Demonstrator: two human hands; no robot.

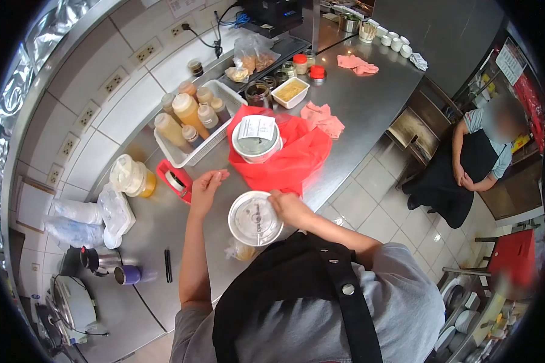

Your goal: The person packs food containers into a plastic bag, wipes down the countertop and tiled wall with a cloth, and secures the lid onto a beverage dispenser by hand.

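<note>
My right hand (289, 209) grips the rim of a round lidded container (256, 219) with dark writing on its clear lid. My left hand (209, 186) is raised over the counter with its fingertips pinched together; whether anything thin is between them is too small to tell. Just left of it lies a red tape dispenser (174, 181). Beyond my hands, a second lidded tub (256, 147) with a white paper slip (257, 127) on top sits on a spread red bag (306, 155). A small plastic bag (243, 250) shows partly below the held container.
A white basket (195, 158) of sauce bottles stands behind the dispenser. Left are a yellow-filled container (132, 176), a metal pitcher (100, 261) and a purple cup (128, 274). Pink cloths (322, 120) lie beyond the bag. A person (466, 157) sits at the right.
</note>
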